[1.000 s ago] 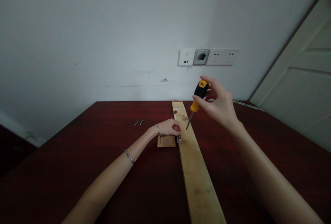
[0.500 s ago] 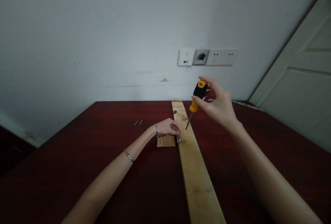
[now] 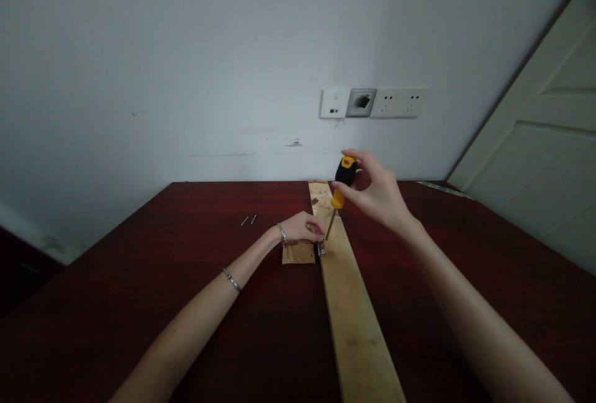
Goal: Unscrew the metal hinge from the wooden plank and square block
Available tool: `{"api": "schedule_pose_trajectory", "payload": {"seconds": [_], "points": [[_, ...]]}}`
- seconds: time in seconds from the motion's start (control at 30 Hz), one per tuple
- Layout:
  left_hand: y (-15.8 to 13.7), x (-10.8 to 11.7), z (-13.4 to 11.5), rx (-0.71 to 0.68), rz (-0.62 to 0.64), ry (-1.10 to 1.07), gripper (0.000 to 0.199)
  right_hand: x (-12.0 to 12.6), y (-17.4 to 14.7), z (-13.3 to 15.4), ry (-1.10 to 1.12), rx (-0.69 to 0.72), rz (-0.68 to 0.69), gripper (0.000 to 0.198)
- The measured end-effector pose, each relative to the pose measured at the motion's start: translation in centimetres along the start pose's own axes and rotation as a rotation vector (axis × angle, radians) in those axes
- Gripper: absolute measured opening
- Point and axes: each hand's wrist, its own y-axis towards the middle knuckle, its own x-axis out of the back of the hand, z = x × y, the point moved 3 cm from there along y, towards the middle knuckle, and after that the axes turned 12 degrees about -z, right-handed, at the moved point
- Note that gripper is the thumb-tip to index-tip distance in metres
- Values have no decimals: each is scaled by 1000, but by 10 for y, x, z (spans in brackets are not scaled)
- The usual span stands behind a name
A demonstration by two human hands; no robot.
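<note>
My right hand (image 3: 376,193) grips a yellow-and-black screwdriver (image 3: 346,171) by its handle. Its shaft slants down and left, the tip close to a small metal bracket (image 3: 322,250) at the left edge of a long wooden board (image 3: 356,322). Whether the tip touches anything is unclear. With its fingertips pinched together, my left hand (image 3: 302,227) is at the bracket's far end, on what looks like a small shiny screw (image 3: 322,238). A short wooden piece (image 3: 298,254) lies under that hand, against the board's left side.
Two loose screws (image 3: 249,220) lie on the dark red table (image 3: 223,341), left of my left hand. Behind the table stands a white wall with sockets (image 3: 399,104). A thin patterned strip (image 3: 444,189) lies at the back right edge, near a white door (image 3: 554,142).
My right hand has moved left and slightly down, bringing the screwdriver's tip from over the board to near the bracket. My left hand has stayed in place.
</note>
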Motion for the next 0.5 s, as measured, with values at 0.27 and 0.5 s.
{"api": "schedule_pose_trajectory", "payload": {"seconds": [0.27, 0.5], "points": [[0, -2, -2, 18, 11, -14, 15, -6, -4, 5, 10, 41, 112, 50], [1, -1, 2, 12, 5, -15, 12, -10, -6, 2, 34, 5, 210, 50]]}}
